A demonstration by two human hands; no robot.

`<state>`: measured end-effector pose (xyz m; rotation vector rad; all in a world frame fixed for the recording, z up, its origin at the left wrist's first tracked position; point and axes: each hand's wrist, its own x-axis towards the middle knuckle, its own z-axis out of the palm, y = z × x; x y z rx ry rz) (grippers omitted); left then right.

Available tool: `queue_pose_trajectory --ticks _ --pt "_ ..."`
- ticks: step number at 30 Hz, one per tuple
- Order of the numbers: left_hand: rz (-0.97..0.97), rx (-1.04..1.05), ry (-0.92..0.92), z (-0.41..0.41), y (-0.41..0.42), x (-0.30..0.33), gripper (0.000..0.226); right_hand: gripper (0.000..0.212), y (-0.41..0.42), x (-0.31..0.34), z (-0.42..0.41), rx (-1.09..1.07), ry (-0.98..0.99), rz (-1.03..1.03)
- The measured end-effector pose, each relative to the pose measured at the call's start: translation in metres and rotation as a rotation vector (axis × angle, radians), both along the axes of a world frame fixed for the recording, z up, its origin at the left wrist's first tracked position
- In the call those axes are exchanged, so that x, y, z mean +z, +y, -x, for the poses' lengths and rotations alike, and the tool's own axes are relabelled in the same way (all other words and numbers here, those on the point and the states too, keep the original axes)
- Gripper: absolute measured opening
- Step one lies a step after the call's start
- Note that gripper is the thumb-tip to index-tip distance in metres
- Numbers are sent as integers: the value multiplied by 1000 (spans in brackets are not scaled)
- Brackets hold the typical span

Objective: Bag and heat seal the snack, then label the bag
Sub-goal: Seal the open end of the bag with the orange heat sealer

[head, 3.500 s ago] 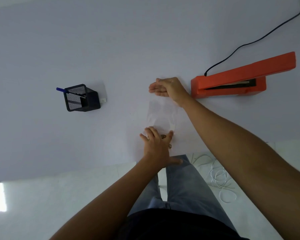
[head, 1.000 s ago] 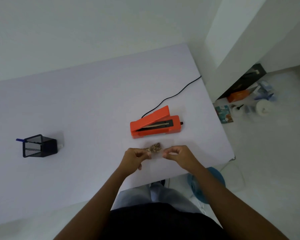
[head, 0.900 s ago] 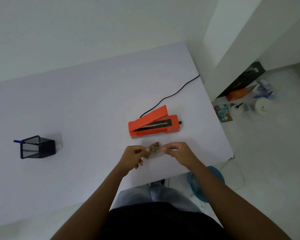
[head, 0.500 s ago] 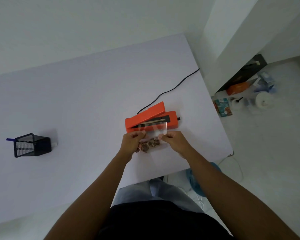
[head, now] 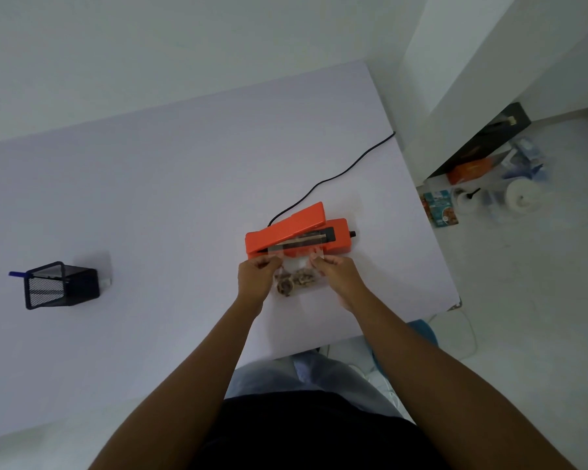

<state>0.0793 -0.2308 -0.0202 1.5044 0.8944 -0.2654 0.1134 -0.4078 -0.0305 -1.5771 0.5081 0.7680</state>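
Bag (head: pixel 296 269) held at both top corners: left hand (head: pixel 257 278) pinching the left corner, right hand (head: pixel 336 274) pinching the right, each grip narrow and closed on film. Snack (head: pixel 294 281) bunched low in the bag, between the hands, just above the bench (head: pixel 150 198). Bag mouth laid toward the sealer (head: pixel 297 234) at 12 o'clock, over or just short of the dark sealing strip; lid raised.

Risks, as judged from this position:
- Skewed seal if one corner enters further than the other; caused by uneven pull between the hands.
- Wrinkled or leaking seal if the film goes slack across the strip; caused by the hands closing toward each other.
- Crumbs caught in the seal line if the snack slides toward the mouth; caused by tipping the bag toward 12 o'clock.
- Loss of alignment on releasing one corner to press the lid; only one hand left to keep the mouth flat.
- Burned or open seal from wrong press time; not checkable here.

Hard to make out:
- Clear film nearly invisible; exact edge of the mouth against the strip cannot be told.
- Fingertips hidden behind the hands' backs.
- Contents of the holder (head: pixel 62 284) at 9 o'clock mostly hidden; only a blue pen (head: pixel 17 274) end showing.
- Cord (head: pixel 336 178) running off the bench at 1 o'clock; plug not seen.
- No label identified.
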Motion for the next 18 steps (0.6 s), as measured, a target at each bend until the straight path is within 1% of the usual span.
queue_pose_trajectory --ticks 5,9,14,18 --pt "19 96 20 -1 -9 2 7 31 0 0 0 -30 9 -9" --pt "42 181 66 -2 -16 5 18 32 1 -2 0 -54 16 -23" --pt "124 266 95 -1 -20 7 21 28 1 -2 0 -72 18 -27" --pt "135 285 104 -2 -21 7 23 27 3 -1 -1 -78 11 -24"
